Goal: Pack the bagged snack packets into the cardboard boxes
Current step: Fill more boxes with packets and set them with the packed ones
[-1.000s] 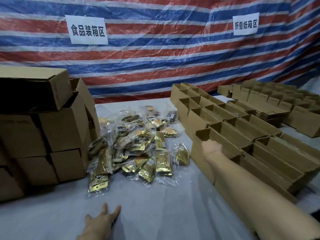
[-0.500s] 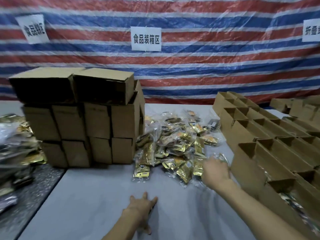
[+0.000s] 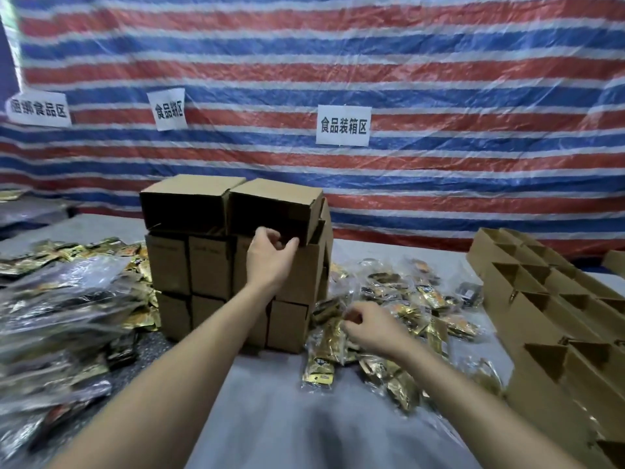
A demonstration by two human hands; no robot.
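Left hand [image 3: 270, 262] is raised against the stack of cardboard boxes [image 3: 209, 265] at centre of the grey tabletop [image 3: 270, 418]. Its fingers are curled in front of the dark opening of the upper right box [image 3: 280, 194], with the thumb tip at that box's lower edge; whether it actually grasps the edge cannot be told. The stack stands three tiers high, and the two boxes on the top tier lie on their sides with their openings toward the camera. Right hand [image 3: 372, 328] is down on the pile of bagged snack packets [image 3: 399, 299], just to the right of the stack. Its fingers and thumb are curled and pinch a clear bag of gold packets at the near left part of the pile. The pile lies on the tabletop between the stack and the rows of open cardboard boxes [image 3: 541, 299] along the right edge. Some gold wrapping shows inside the nearest of these. A second heap of packets [image 3: 67, 299], blurred, covers the left side of the tabletop beside the stack. Behind hangs a red, white and blue striped tarpaulin [image 3: 439, 62] bearing white paper signs [image 3: 343, 125].
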